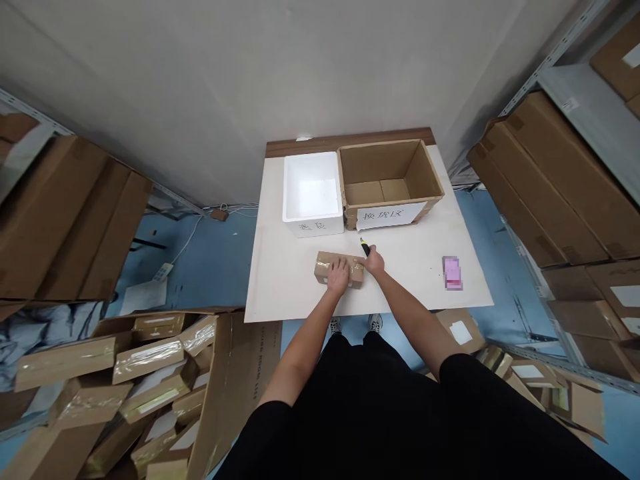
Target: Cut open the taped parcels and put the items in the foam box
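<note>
A small taped cardboard parcel (325, 264) lies flat on the white table (410, 280). My left hand (339, 277) rests on top of the parcel, fingers curled over it and pressing it down. My right hand (375, 261) is at the parcel's right end, closed round a black and yellow utility knife (365, 247) whose tip points up and away.
Behind the parcel stand a white foam box (313, 193) and an open brown carton (390, 177) with a paper label. A pink item (452, 273) lies at the table's right. Several taped parcels fill a large carton (150, 380) at lower left. Shelves with cartons flank both sides.
</note>
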Motion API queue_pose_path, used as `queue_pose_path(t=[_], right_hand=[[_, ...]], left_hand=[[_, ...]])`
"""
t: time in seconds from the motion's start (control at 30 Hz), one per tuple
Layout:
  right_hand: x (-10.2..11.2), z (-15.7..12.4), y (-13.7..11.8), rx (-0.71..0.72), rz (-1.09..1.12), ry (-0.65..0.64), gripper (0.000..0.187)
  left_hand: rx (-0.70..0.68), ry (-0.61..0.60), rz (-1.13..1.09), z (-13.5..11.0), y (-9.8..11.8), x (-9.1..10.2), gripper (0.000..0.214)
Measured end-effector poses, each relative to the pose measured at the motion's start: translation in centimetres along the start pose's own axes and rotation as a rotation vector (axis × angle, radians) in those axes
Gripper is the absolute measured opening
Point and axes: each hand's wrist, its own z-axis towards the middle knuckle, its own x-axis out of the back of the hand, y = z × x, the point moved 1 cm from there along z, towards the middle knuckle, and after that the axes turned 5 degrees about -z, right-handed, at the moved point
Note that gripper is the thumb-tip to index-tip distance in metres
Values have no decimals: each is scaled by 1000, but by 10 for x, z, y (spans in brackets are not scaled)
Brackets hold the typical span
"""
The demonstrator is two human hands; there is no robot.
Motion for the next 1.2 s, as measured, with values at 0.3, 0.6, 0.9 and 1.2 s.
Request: queue_pose_path(t=[0.3, 0.6, 0.9, 1.2], right_hand=[[18, -24, 81, 356, 387, -426, 40], [23, -19, 74, 390, -339, -341, 53], [45, 0, 70, 433, -395, -427, 59], [17, -57, 103, 296, 23, -292, 60]], left_hand=[[42, -73, -29, -6, 0, -17, 66], [30, -41, -27, -3, -3, -21, 62], [-12, 0, -78, -5, -11, -25, 54], [100, -19, -59, 18, -36, -14, 86]])
